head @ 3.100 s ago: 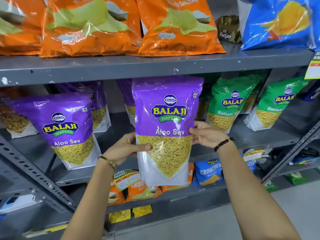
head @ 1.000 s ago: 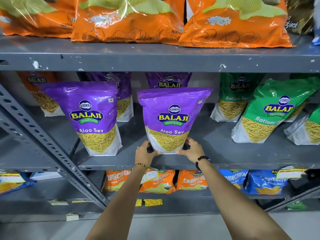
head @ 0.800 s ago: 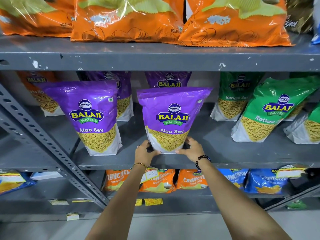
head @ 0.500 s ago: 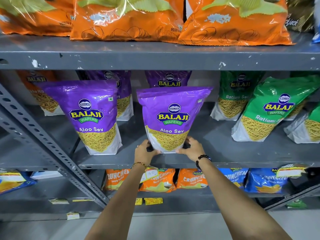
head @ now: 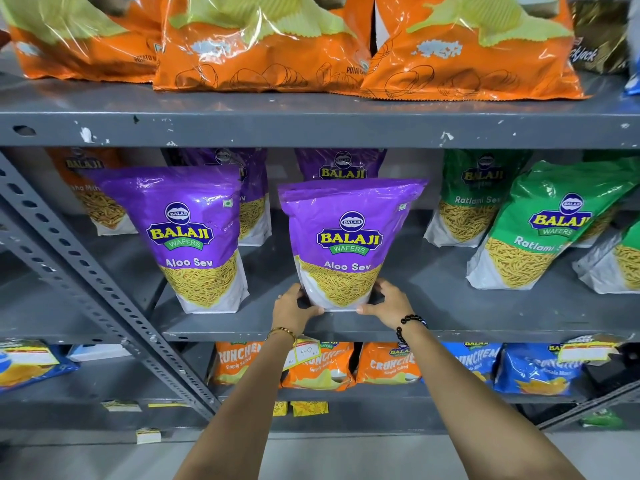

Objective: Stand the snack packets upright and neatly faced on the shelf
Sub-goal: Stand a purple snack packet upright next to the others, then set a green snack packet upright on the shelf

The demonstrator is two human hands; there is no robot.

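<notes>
Both hands' fingers (head: 313, 309) clamped on glossy purple pouch (head: 349, 237), upright, grey metal shelf (head: 450, 317).

Grey steel rack, three shelves in view, all stocked.

Top shelf (head: 311, 123), paint chipped along its front edge: orange chip bags (head: 263, 46) lying flat, overlapping; a dark packet (head: 599, 39) at far right. Middle shelf (head: 450, 317): two purple Aloo Sev packs upright at the front, the left pack (head: 194, 237) and the centre pack (head: 349, 244) well apart, each with more purple packs (head: 341, 166) behind; an orange pack (head: 93, 188) at back left; green Ratlami Sev packs (head: 550, 226) at right, leaning. Both hands touch the centre pack's base. Bottom shelf (head: 346, 396): orange bags (head: 318, 367) and blue bags (head: 533, 370), paper price tags (head: 306, 351) on the shelf edge. A perforated brace (head: 104, 299) crosses diagonally at left.
</notes>
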